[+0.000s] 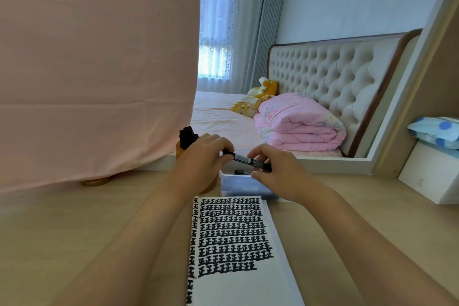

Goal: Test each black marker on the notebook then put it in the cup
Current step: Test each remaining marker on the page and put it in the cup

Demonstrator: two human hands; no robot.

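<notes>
Both hands hold one black marker [244, 158] level above a clear plastic box [244, 187]. My left hand [207, 156] grips its left end and my right hand [275, 169] pinches its right end. Another black marker [242, 172] lies in the box. Behind my left hand stands an orange cup [179, 150] with several black markers [188, 136] sticking up out of it. The open notebook [238, 281] lies on the desk in front of me, its page filled with rows of thick black marks down to about the middle.
A pink cloth [94, 69] hangs over the left side, with a gold base [98, 181] showing under it. A mirror frame edge [335, 163] runs behind the box. A white block [432, 176] sits on the desk at the right.
</notes>
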